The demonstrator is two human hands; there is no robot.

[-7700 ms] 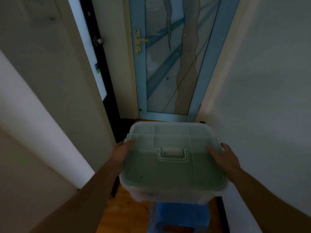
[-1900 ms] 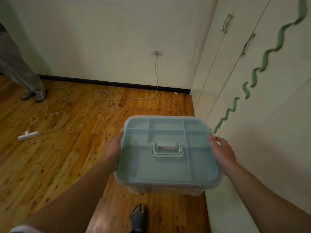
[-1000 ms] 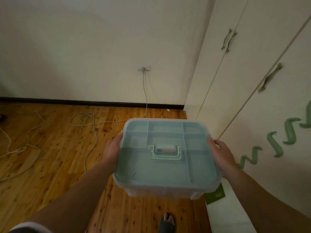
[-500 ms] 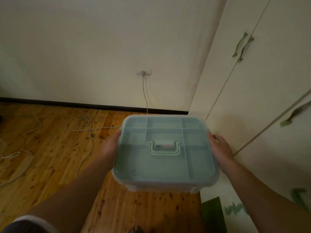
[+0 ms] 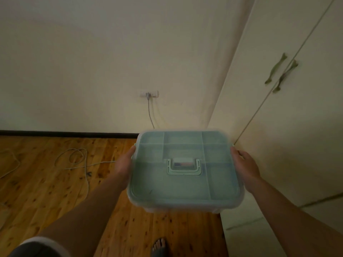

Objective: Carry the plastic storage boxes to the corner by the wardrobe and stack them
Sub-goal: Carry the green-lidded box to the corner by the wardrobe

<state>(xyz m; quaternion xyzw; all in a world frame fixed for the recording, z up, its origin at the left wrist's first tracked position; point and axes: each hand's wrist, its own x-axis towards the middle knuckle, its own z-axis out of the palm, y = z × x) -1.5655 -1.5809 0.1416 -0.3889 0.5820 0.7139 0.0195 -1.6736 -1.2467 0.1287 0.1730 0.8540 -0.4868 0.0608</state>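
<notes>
I carry a clear plastic storage box (image 5: 185, 184) with a pale green divided lid and a folded-down handle, held level above the floor in front of me. My left hand (image 5: 124, 166) grips its left side and my right hand (image 5: 246, 166) grips its right side, fingers curled under the rim. The cream wardrobe (image 5: 289, 127) with green handles stands close on the right. The corner where the wardrobe meets the back wall lies just beyond the box, partly hidden by it.
A grey cable (image 5: 81, 164) runs from a wall socket (image 5: 149, 94) down and loops across the wooden floor (image 5: 46, 182) on the left. A dark skirting board runs along the wall. My foot (image 5: 158, 247) shows at the bottom.
Over the earlier frames I have walked from a doorway into the room and closer to the wall and wardrobe corner. My grip on the box is unchanged.
</notes>
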